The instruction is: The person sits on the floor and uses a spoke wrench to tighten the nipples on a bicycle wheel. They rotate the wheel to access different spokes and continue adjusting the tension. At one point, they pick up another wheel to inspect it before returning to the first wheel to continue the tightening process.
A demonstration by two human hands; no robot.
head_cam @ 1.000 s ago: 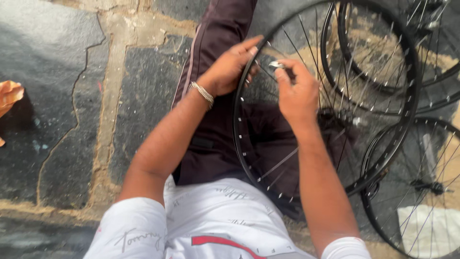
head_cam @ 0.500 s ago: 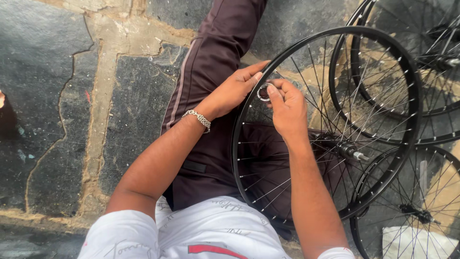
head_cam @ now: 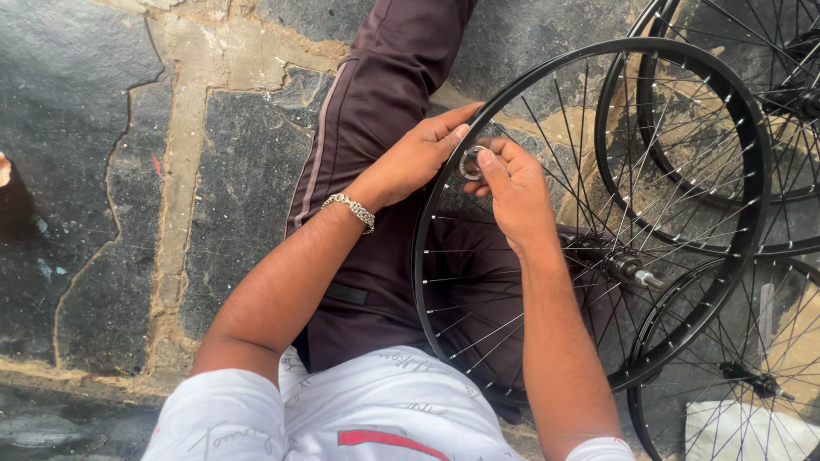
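A black bicycle wheel rim [head_cam: 752, 171] with thin silver spokes and a hub [head_cam: 623, 266] rests across my lap. My left hand [head_cam: 418, 158] lies on the rim's upper left edge, fingers stretched along it; a silver chain bracelet [head_cam: 350, 209] sits on that wrist. My right hand [head_cam: 512, 192] reaches inside the rim and pinches a small round silver spoke tool [head_cam: 471, 162] between thumb and fingers, right at the rim beside my left fingertips.
More black spoked wheels [head_cam: 726, 102] lie stacked at the right, and another wheel [head_cam: 726, 376] at the lower right over a white sheet [head_cam: 743, 431]. Dark stone paving with sandy joints [head_cam: 184, 171] covers the ground at the left. My dark trouser leg [head_cam: 376, 94] stretches forward.
The view has shifted, so the wheel sits slightly lower and nearer. My right hand has drawn closer to my left at the rim, with the round tool now showing between the fingers.
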